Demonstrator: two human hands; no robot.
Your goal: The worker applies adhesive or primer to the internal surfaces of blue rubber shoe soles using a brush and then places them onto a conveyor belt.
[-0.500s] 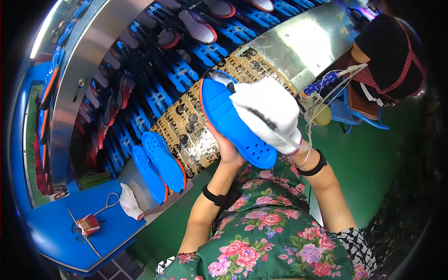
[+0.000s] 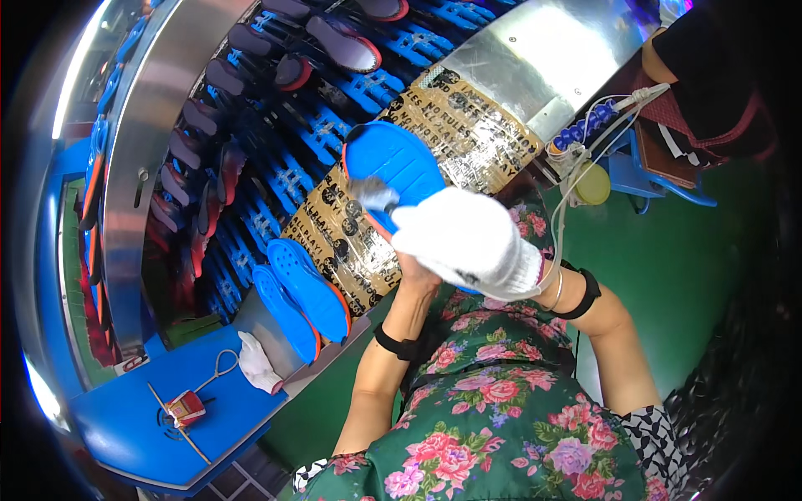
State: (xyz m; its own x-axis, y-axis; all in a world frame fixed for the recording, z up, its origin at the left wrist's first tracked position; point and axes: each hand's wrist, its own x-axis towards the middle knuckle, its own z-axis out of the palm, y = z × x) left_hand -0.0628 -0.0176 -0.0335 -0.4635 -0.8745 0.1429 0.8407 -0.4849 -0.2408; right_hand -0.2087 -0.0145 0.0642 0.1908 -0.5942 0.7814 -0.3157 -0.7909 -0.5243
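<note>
Two blue soles point(image 2: 311, 288) lie side by side at the lower left end of the brown covered ledge point(image 2: 493, 159), close to its front edge; between them and the held blue sole point(image 2: 393, 154) a strip of the covering shows. This held sole is above the ledge, in front of the person's body. The left hand point(image 2: 415, 271), which is bare, grasps it from underneath, with its forearm slanting up from below. The right hand point(image 2: 464, 238) is bent inward over the sole; it wears a white knitted glove and clasps a brush-like tool point(image 2: 373, 194), greyish and blurred. The sole has shallow grooves and an orange rim; the covering is glossy and printed.
</note>
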